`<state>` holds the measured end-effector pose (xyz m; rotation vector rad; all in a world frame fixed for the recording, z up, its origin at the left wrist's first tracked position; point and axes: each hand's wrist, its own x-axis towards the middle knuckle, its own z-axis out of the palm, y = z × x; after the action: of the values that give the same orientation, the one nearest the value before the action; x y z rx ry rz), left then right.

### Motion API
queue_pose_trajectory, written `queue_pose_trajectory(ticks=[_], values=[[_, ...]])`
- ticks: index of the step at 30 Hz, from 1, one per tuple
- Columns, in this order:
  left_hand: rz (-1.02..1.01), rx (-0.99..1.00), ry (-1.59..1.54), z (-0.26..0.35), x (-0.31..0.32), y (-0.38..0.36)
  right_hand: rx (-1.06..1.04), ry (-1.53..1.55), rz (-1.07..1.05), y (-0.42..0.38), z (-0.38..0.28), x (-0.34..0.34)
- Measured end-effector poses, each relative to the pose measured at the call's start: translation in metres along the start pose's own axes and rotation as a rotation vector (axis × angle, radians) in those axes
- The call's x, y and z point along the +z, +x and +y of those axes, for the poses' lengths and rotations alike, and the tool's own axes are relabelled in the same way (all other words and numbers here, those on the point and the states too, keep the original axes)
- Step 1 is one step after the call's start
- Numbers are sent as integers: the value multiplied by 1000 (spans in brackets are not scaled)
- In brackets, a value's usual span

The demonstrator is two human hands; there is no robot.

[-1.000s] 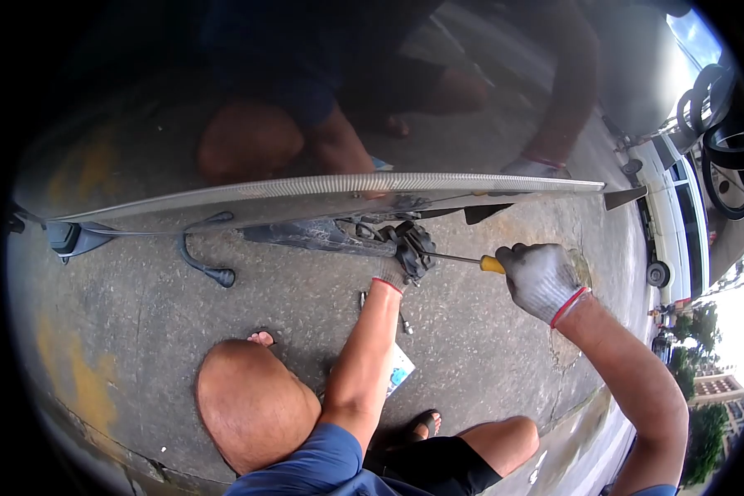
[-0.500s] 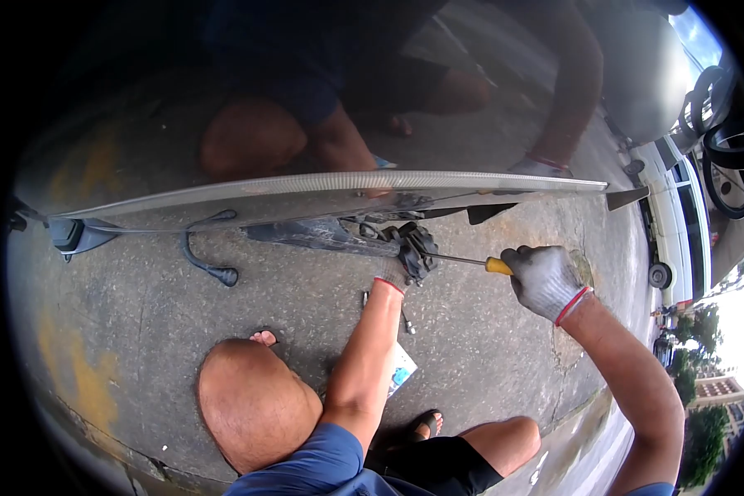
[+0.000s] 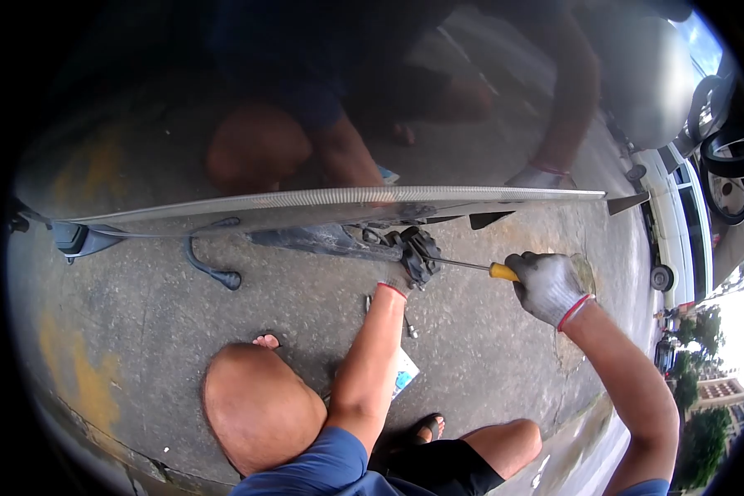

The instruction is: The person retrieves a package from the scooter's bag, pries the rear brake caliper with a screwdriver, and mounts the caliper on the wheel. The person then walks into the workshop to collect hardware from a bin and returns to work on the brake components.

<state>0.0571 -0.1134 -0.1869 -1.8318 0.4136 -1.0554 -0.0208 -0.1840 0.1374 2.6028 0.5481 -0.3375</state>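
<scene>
I crouch on a concrete floor over a long glass panel (image 3: 223,165) standing on its ribbed lower edge (image 3: 322,197). My gloved left hand (image 3: 411,258) grips a dark metal fitting (image 3: 322,240) under that edge. My gloved right hand (image 3: 548,285) is closed on the yellow handle of a screwdriver (image 3: 481,266), whose shaft points left into the fitting at my left hand. A black cable with a plug (image 3: 211,266) hangs from the panel on the left.
Another person squats behind the glass, a gloved hand (image 3: 537,177) on the panel's right end. A printed card (image 3: 402,372) and a small metal part (image 3: 408,327) lie by my knee. A white vehicle (image 3: 678,223) and tyres (image 3: 723,140) stand at right.
The view has shifted slightly, so the panel edge and both hands sit a little lower and further right. My grips on the fitting and screwdriver are unchanged.
</scene>
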Motion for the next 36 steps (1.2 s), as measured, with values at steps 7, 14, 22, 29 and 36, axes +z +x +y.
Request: queue_pose_trajectory(ticks=[7,14,22,29,36], values=[[-74,156,562,-41,2,-1,89,-65,11,12,-24,-31],[28,27,296,-44,-1,-5,-25,-92,15,38,-31,-27],[65,179,682,-1,7,-7,-21,-165,-64,55,-37,-23],[24,376,774,-43,10,-5,31,-130,-129,44,-45,-11],[-10,784,1369,-95,-7,-12,86,-13,-57,25,-48,8]])
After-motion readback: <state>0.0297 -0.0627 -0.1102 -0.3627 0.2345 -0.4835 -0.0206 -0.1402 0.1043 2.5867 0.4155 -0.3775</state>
